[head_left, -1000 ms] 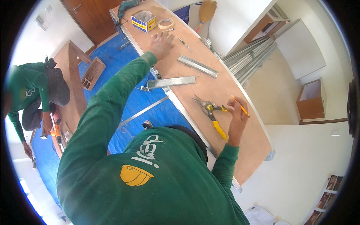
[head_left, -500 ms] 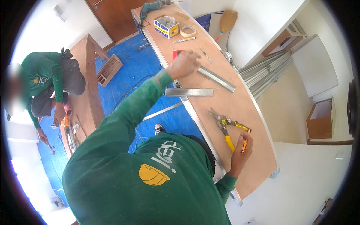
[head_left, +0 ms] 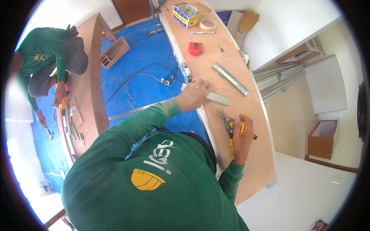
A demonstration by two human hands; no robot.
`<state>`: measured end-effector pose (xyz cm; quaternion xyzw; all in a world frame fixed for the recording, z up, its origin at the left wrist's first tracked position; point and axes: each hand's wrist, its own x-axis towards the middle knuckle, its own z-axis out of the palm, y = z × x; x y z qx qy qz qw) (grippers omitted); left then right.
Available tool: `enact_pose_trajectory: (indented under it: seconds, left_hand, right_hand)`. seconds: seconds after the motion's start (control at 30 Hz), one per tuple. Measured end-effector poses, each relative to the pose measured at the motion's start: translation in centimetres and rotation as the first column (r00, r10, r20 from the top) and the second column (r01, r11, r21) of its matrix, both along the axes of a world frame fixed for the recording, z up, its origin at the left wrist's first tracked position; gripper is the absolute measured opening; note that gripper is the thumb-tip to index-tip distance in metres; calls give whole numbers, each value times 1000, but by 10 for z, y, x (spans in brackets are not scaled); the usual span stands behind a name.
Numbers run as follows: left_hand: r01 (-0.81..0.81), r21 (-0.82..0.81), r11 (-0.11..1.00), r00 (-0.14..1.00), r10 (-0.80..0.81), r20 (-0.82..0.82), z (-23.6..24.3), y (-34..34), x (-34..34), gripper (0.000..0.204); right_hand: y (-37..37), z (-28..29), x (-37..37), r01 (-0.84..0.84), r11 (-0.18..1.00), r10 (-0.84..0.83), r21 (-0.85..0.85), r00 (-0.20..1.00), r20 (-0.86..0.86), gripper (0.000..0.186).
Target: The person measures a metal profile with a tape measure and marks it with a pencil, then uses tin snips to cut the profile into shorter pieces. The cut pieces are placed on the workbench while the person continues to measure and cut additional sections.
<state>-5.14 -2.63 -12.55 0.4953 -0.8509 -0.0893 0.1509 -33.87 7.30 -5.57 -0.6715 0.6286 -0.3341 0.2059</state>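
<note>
My left hand [head_left: 194,94] is closed over a short flat grey metal strip [head_left: 219,98]. The strip juts past the near edge of the wooden worktop, its middle hidden under my fingers. In my right hand [head_left: 243,136] an orange-yellow pencil [head_left: 242,128] sits between the fingers. Below that hand lie tin snips [head_left: 230,125] with yellow handles, partly covered by it. Beyond the strip rests a metal channel piece [head_left: 230,79], lying at a slant. A red tape measure [head_left: 195,48] is farther up the worktop, apart from both hands.
Toward the worktop's far end are a box [head_left: 185,16], a tape roll [head_left: 208,24], a pen [head_left: 203,32] and a thin bit [head_left: 223,52]. Long metal profiles [head_left: 278,79] lie beyond the right edge. At left, a co-worker [head_left: 50,57] crouches by a wooden bench, holding a hammer.
My left hand has come back from over the tape measure onto the metal strip, which has turned at an angle. My right hand has moved up over the snips with the pencil.
</note>
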Motion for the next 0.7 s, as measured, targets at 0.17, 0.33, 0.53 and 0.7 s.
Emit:
enact_pose_trajectory:
  seconds: [0.17, 0.33, 0.53, 0.7]
  left_hand:
    - [30, -42, 999, 990, -35, -135, 2, 14, -18, 49]
    - [-15, 43, 999, 976, 24, -214, 11, 19, -12, 54]
    - [-59, 24, 998, 964, 63, -260, 15, 21, -8, 50]
    - [-58, 57, 997, 962, 71, -265, 17, 21, -9, 50]
  right_hand:
    - [-28, 5, 9, -81, 989, 25, 121, 914, 405, 27]
    - [-72, -13, 6, -322, 918, 192, 231, 871, 453, 22]
    - [-80, -38, 15, -312, 924, 134, 223, 808, 574, 18]
    - [-82, -45, 15, -299, 935, 135, 192, 800, 585, 18]
